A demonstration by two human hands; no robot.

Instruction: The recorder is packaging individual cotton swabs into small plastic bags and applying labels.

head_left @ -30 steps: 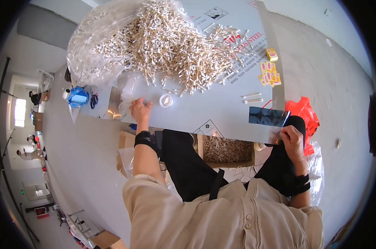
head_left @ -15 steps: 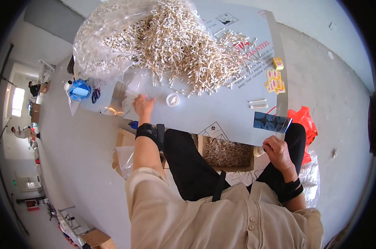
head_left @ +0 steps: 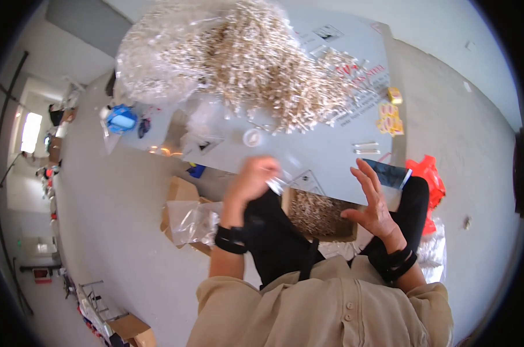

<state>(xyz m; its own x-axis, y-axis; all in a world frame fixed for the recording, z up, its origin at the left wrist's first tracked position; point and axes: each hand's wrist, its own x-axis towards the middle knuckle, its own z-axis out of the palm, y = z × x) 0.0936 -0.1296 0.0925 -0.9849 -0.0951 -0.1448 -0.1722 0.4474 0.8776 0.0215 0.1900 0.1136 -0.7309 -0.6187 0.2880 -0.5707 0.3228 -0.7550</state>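
Head view: the left hand (head_left: 251,178) is closed on a small clear plastic bag (head_left: 280,180) — blurred, so its contents cannot be told — just above the near edge of the pale grey table (head_left: 325,153). The right hand (head_left: 373,202) is spread wide open, holding nothing, over the brown cardboard box of small pale pieces (head_left: 320,213). Farther back on the table lies a large heap of small beige pieces (head_left: 256,63).

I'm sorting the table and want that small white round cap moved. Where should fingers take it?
Pinch the small white cap across its rim from straight above: it lies flat on the table, clear of the stick pile.
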